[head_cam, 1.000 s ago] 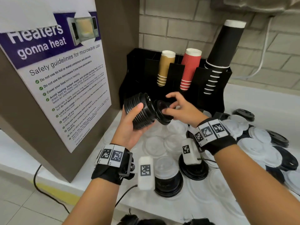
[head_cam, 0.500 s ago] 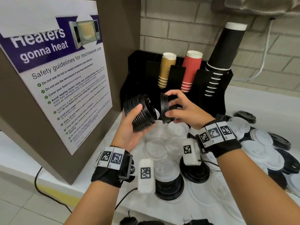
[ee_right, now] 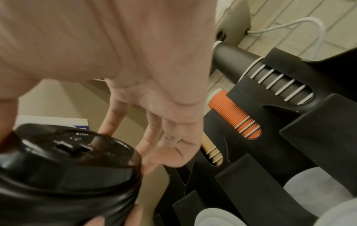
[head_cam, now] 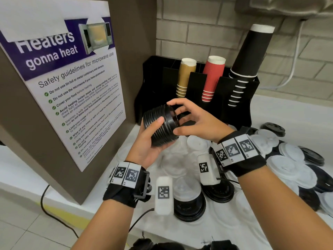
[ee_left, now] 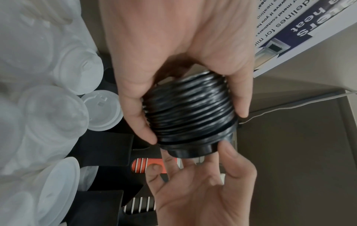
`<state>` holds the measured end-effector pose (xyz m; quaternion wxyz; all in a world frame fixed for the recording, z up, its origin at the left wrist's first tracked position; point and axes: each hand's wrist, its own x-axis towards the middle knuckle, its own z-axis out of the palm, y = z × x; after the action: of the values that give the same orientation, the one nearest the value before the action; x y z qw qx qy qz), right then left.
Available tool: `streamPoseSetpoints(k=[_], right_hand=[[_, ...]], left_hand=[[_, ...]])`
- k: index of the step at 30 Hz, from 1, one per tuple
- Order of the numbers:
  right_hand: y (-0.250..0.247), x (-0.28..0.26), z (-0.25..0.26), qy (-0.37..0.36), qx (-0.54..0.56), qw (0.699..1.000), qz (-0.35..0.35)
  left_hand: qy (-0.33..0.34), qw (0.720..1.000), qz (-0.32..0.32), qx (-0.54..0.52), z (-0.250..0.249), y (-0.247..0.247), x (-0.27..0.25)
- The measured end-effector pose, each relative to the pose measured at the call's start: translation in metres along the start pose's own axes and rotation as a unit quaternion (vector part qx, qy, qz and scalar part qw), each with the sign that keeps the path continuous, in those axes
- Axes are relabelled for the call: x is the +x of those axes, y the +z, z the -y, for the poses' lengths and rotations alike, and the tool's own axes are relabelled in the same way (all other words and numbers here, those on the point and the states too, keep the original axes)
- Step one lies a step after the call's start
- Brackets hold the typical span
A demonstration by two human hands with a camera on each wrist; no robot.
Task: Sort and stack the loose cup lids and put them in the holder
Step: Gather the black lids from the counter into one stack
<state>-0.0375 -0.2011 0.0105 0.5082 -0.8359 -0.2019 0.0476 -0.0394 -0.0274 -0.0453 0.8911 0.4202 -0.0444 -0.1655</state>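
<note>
My left hand (head_cam: pixel 153 134) grips a sideways stack of black cup lids (head_cam: pixel 160 127) from below, thumb across its ribbed side (ee_left: pixel 189 113). My right hand (head_cam: pixel 182 117) is spread over the stack's end. Its straight fingertips (ee_right: pixel 148 166) touch the rim of the outermost black lid (ee_right: pixel 73 148), which sits flush on the stack. Just behind stands the black holder (head_cam: pixel 237 98), its left compartments (head_cam: pixel 155 78) dark and seemingly empty. Loose translucent white lids (head_cam: pixel 196 143) cover the counter beneath my hands.
Gold (head_cam: pixel 185 76), red (head_cam: pixel 212 78) and black cup stacks (head_cam: pixel 250 56) stand upside down in the holder. Mixed white and black lids (head_cam: pixel 292 165) are piled at right. Two short lid stacks (head_cam: pixel 189 201) sit near the counter's front edge. A poster board (head_cam: pixel 72 87) walls the left.
My right hand brought a single black lid up to the stack's end and set it on. Its fingers have since spread out. The left hand has held the stack roughly in place.
</note>
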Motion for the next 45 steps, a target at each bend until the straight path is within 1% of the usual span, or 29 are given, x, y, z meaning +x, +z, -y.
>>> streamPoseSetpoints(k=[7,10,11,12,13,14,15,16,17,18,21,23,24,26,28,29,30,31,32,33,34,35,36,37,38,39,40,42,45], right_hand=[[0.001,0.005,0.005,-0.010,-0.021,1.000,0.005],[0.000,0.006,0.004,0.029,-0.043,0.998,-0.046],[0.002,0.005,0.004,0.031,-0.061,0.996,-0.059],[0.003,0.002,0.004,0.023,-0.098,0.994,-0.046],[0.007,-0.002,0.002,0.020,-0.160,0.987,0.003],[0.012,-0.007,0.000,0.034,-0.231,0.969,0.084],[0.020,-0.013,-0.004,0.065,-0.295,0.937,0.174],[0.028,-0.018,-0.008,0.101,-0.344,0.900,0.248],[0.037,-0.024,-0.012,0.130,-0.378,0.868,0.294],[0.044,-0.029,-0.018,0.147,-0.398,0.849,0.315],[0.058,-0.040,-0.032,0.148,-0.422,0.831,0.331],[0.062,-0.045,-0.037,0.137,-0.417,0.837,0.327],[0.062,-0.046,-0.037,0.132,-0.404,0.847,0.319],[0.055,-0.042,-0.036,0.127,-0.356,0.878,0.294],[0.041,-0.030,-0.029,0.110,-0.320,0.910,0.238],[0.034,-0.025,-0.025,0.101,-0.326,0.920,0.193],[0.027,-0.021,-0.022,0.092,-0.352,0.921,0.143],[0.023,-0.019,-0.020,0.082,-0.390,0.912,0.098],[0.021,-0.018,-0.018,0.070,-0.426,0.900,0.068],[0.021,-0.019,-0.016,0.056,-0.442,0.893,0.061],[0.022,-0.022,-0.014,0.045,-0.435,0.896,0.082],[0.026,-0.025,-0.013,0.042,-0.409,0.902,0.129],[0.031,-0.029,-0.012,0.051,-0.381,0.903,0.193],[0.038,-0.034,-0.012,0.066,-0.366,0.890,0.264],[0.044,-0.038,-0.012,0.075,-0.368,0.867,0.326],[0.050,-0.042,-0.013,0.075,-0.383,0.843,0.370],[0.055,-0.046,-0.014,0.071,-0.400,0.823,0.398],[0.061,-0.051,-0.018,0.071,-0.424,0.795,0.428],[0.064,-0.055,-0.022,0.078,-0.436,0.778,0.447]], left_hand=[[-0.006,1.000,0.009,-0.028,0.003,-0.007,0.004],[0.012,0.997,0.006,-0.071,0.003,-0.014,0.005],[0.022,0.996,0.006,-0.088,0.003,-0.017,0.006],[0.031,0.994,0.003,-0.107,0.001,-0.020,0.007],[0.036,0.991,-0.004,-0.127,0.000,-0.022,0.008],[0.041,0.988,-0.010,-0.150,-0.002,-0.025,0.010],[0.045,0.984,-0.014,-0.172,-0.003,-0.026,0.012],[0.049,0.981,-0.013,-0.189,-0.003,-0.027,0.013],[0.052,0.979,-0.009,-0.196,-0.004,-0.027,0.013],[0.054,0.979,-0.004,-0.195,-0.004,-0.026,0.013],[0.050,0.979,0.010,-0.199,-0.002,-0.024,0.011],[0.046,0.976,0.016,-0.212,-0.001,-0.023,0.009],[0.042,0.975,0.018,-0.218,-0.002,-0.024,0.009],[0.034,0.974,0.021,-0.224,-0.003,-0.024,0.009],[0.028,0.972,0.028,-0.230,-0.007,-0.024,0.009],[0.026,0.971,0.030,-0.235,-0.008,-0.025,0.008],[0.025,0.971,0.029,-0.237,-0.009,-0.025,0.008],[0.026,0.971,0.026,-0.238,-0.009,-0.025,0.008],[0.027,0.971,0.023,-0.237,-0.009,-0.026,0.009],[0.028,0.971,0.021,-0.235,-0.010,-0.026,0.009],[0.026,0.972,0.022,-0.232,-0.010,-0.026,0.008],[0.024,0.974,0.025,-0.226,-0.010,-0.026,0.008],[0.021,0.975,0.032,-0.221,-0.011,-0.026,0.008],[0.017,0.975,0.040,-0.217,-0.011,-0.026,0.007],[0.015,0.976,0.044,-0.215,-0.011,-0.026,0.007],[0.016,0.976,0.047,-0.213,-0.010,-0.026,0.007],[0.017,0.976,0.047,-0.212,-0.010,-0.026,0.007],[0.015,0.976,0.043,-0.211,-0.009,-0.026,0.008],[0.005,0.976,0.053,-0.210,-0.009,-0.026,0.008]])
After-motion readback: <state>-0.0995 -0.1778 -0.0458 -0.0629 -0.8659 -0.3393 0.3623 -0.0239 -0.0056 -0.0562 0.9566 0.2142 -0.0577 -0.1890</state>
